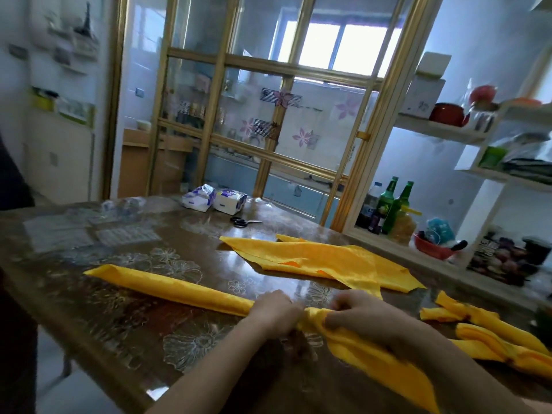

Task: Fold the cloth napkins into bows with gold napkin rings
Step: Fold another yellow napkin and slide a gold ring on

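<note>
Since the long folded napkin (179, 289) is the piece in work, its lie decides the move. It lies on the glass-topped table (119, 318) on the person's side of the scissors (245, 222), and its long axis runs slantwise. One end points away to the left of the scissors; the other trails off the near table edge, below the right forearm.

Both hands meet at about the middle of its visible length. The left hand (274, 313) has its fingers curled over the strip. The right hand (361, 319), just beside it, clutches a gathered bunch of the same cloth, and a pinched waist of fabric shows between them. Neither hand is nearer than the other, as each already holds the band. By my judgement the centre is being cinched for the bow. No gold ring can be made out, so it may be hidden in a palm or out of view.

Loose yellow napkins (322, 258) lie spread between the scissors and the hands. More gathered yellow cloth (493, 336) sits to the right of the hands, nearer than the scissors. Two tissue packs (198, 198) stand just beyond the scissors.

Well to the right of the scissors, a red bowl (431, 249) on a low shelf holds a dark-handled item. What else is in it, I cannot tell.
</note>
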{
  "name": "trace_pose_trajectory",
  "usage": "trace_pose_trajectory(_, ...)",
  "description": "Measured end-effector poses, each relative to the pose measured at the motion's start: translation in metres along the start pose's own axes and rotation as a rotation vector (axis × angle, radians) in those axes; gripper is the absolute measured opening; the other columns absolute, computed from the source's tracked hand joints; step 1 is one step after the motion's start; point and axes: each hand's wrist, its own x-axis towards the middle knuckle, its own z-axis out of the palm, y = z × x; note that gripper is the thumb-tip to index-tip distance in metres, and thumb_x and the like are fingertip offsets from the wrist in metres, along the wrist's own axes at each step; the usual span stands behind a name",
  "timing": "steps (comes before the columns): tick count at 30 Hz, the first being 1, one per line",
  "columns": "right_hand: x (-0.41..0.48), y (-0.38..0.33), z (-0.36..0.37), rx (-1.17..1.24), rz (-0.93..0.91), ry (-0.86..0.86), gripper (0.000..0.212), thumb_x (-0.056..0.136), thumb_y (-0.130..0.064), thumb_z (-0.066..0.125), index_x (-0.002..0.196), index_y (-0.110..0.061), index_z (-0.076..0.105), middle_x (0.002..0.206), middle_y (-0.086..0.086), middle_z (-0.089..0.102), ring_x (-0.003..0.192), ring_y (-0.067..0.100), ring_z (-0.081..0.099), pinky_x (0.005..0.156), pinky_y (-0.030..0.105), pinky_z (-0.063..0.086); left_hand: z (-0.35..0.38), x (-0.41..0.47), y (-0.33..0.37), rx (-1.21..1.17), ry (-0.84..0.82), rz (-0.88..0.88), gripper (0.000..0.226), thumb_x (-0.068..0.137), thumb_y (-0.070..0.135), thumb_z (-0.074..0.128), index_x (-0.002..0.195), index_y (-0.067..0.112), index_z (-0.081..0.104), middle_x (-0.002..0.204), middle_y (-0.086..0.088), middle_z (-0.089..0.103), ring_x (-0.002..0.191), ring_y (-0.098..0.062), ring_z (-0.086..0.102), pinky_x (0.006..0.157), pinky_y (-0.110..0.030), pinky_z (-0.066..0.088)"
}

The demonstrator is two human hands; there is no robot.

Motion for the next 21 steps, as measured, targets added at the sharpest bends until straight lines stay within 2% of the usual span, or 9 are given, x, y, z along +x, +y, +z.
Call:
trace_pose_trajectory(3, 0.004, -0.038, 0.051, 0.053, -0.096, -0.064, 0.001, 0.088, -0.022, 0.060, 0.088, -0.022, 0.059, 0.087, -0.006, 0.057, 0.077, 0.003, 0.053, 0.066, 0.016, 0.043, -0.014, 0.003, -0.004, -0.290, -0.199, -0.124, 0.070, 0.093, 0.063, 0.030, 0.128, 0.007, 0.053, 0.131, -0.014, 0.052, 0.119, -0.029, 0.050, 0.105, -0.042, 0.038)
trace_pose_trajectory(5, 0.012, -0.019, 0.087, -0.001, -0.265, -0.106, 0.018, 0.091, -0.016, 0.055, 0.107, -0.016, 0.063, 0.107, -0.003, 0.062, 0.095, 0.005, 0.059, 0.083, 0.019, 0.046, -0.019, 0.002, -0.009, -0.214, -0.234, -0.124, 0.052, 0.093, 0.047, 0.048, 0.127, 0.008, 0.054, 0.126, -0.011, 0.056, 0.114, -0.025, 0.054, 0.101, -0.038, 0.043)
trace_pose_trajectory(6, 0.018, -0.012, 0.100, 0.089, -0.246, -0.116, 0.024, 0.092, -0.013, 0.052, 0.115, -0.011, 0.061, 0.114, 0.002, 0.061, 0.103, 0.009, 0.059, 0.089, 0.022, 0.046, -0.020, 0.002, -0.010, -0.149, -0.248, -0.108, 0.042, 0.091, 0.034, 0.055, 0.125, 0.010, 0.057, 0.123, -0.009, 0.058, 0.112, -0.023, 0.056, 0.099, -0.037, 0.046)
trace_pose_trajectory(9, 0.019, -0.027, 0.082, 0.396, -0.157, -0.226, 0.012, 0.092, -0.018, 0.057, 0.091, -0.011, 0.066, 0.088, 0.004, 0.067, 0.074, 0.009, 0.064, 0.068, 0.019, 0.051, -0.019, 0.005, -0.017, -0.167, -0.266, -0.072, 0.034, 0.087, 0.008, 0.053, 0.120, 0.010, 0.061, 0.121, -0.011, 0.061, 0.112, -0.023, 0.059, 0.097, -0.035, 0.049)
trace_pose_trajectory(11, 0.016, -0.011, 0.060, 0.593, -0.182, 0.002, 0.010, 0.086, -0.014, 0.065, 0.076, -0.014, 0.067, 0.074, 0.004, 0.066, 0.062, 0.008, 0.060, 0.059, 0.021, 0.045, -0.018, 0.006, -0.017, -0.206, -0.293, -0.084, 0.035, 0.089, 0.004, 0.051, 0.123, 0.009, 0.058, 0.120, -0.010, 0.060, 0.116, -0.023, 0.056, 0.098, -0.033, 0.047)
trace_pose_trajectory(13, 0.039, 0.002, 0.066, 0.358, -0.167, 0.275, 0.021, 0.078, -0.013, 0.069, 0.073, -0.032, 0.064, 0.077, -0.004, 0.062, 0.069, 0.007, 0.057, 0.064, 0.020, 0.042, -0.020, 0.009, -0.019, -0.184, -0.258, -0.083, 0.038, 0.089, 0.001, 0.048, 0.124, 0.007, 0.058, 0.122, -0.012, 0.059, 0.117, -0.023, 0.054, 0.097, -0.032, 0.044)
trace_pose_trajectory(15, 0.054, 0.008, 0.084, 0.110, -0.262, 0.420, 0.014, 0.068, -0.030, 0.060, 0.074, -0.043, 0.060, 0.087, -0.011, 0.059, 0.086, 0.013, 0.058, 0.074, 0.022, 0.039, -0.022, 0.010, -0.020, -0.157, -0.194, -0.079, 0.035, 0.089, 0.003, 0.048, 0.123, 0.004, 0.059, 0.119, -0.014, 0.062, 0.110, -0.024, 0.059, 0.089, -0.027, 0.048)
trace_pose_trajectory(18, 0.062, 0.013, 0.103, -0.125, -0.280, 0.352, 0.039, 0.074, -0.049, 0.037, 0.107, -0.044, 0.059, 0.117, -0.003, 0.055, 0.113, 0.026, 0.046, 0.091, 0.034, 0.035, -0.040, 0.008, -0.037, -0.283, -0.053, -0.072, 0.027, 0.090, -0.003, 0.047, 0.111, 0.003, 0.064, 0.094, -0.007, 0.063, 0.081, -0.013, 0.062, 0.067, -0.017, 0.052)
trace_pose_trajectory(21, 0.069, 0.019, 0.100, -0.274, -0.285, 0.366, 0.045, 0.094, -0.034, 0.041, 0.138, -0.042, 0.038, 0.135, -0.006, 0.039, 0.123, 0.020, 0.031, 0.102, 0.029, 0.028, -0.059, 0.011, -0.064, -0.043, 0.125, -0.056, 0.024, 0.090, 0.007, 0.054, 0.107, 0.016, 0.068, 0.112, -0.003, 0.064, 0.102, -0.016, 0.060, 0.087, -0.027, 0.050)
